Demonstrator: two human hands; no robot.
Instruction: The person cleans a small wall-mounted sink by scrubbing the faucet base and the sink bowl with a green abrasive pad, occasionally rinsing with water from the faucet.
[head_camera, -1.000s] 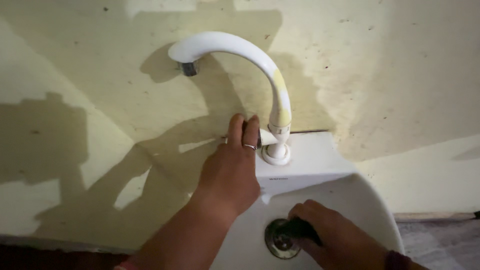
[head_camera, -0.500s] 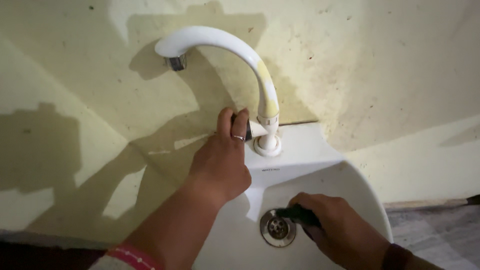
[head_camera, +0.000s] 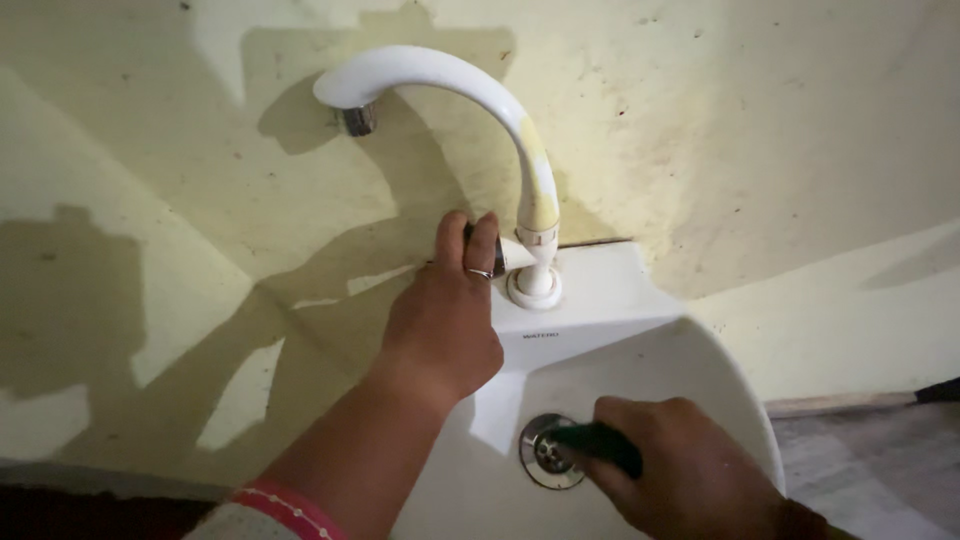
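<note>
Your left hand (head_camera: 445, 320) clamped on tap handle (head_camera: 510, 255) | right hand (head_camera: 680, 480) gripping green tool (head_camera: 600, 445) at drain (head_camera: 548, 452) | risk: spout (head_camera: 450, 85) aims outside basin (head_camera: 720, 370), water may spill.

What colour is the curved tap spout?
White tap spout, yellowed near its base; seen in the head view.

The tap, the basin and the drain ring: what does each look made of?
The tap, whose handle the left hand grips, looks like white plastic or coated metal, yellowed near its base; the spout tip is shiny metal. The basin looks like glazed white ceramic, smooth and glossy. The drain ring, beside the right hand holding a dark green tool, looks like chromed metal, reflective.
</note>
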